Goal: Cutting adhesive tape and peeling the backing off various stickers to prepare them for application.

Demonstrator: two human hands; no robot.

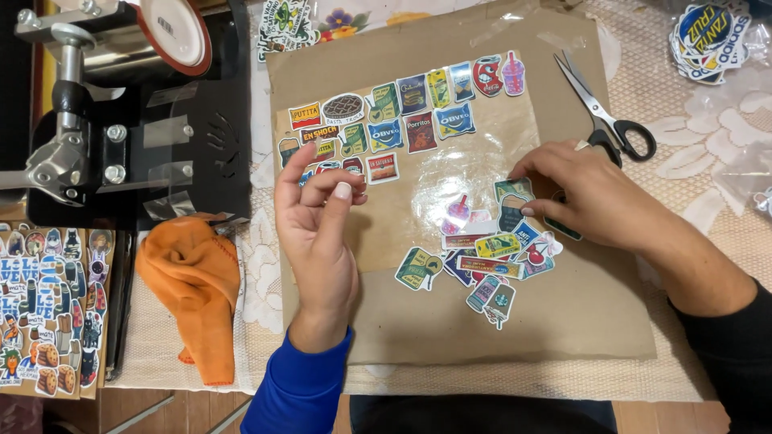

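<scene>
Left hand point(315, 233) loosely curled, empty, right hand point(591, 197) pinching glossy die-cut sticker point(512, 191), brown cardboard point(563, 313)

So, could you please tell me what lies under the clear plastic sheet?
The clear plastic sheet lies on brown cardboard, with rows of stickers along its top. The left hand hides its lower left corner.

Colourful stickers point(402, 120) in rows on clear film — loose pile point(482, 257) below.
</scene>
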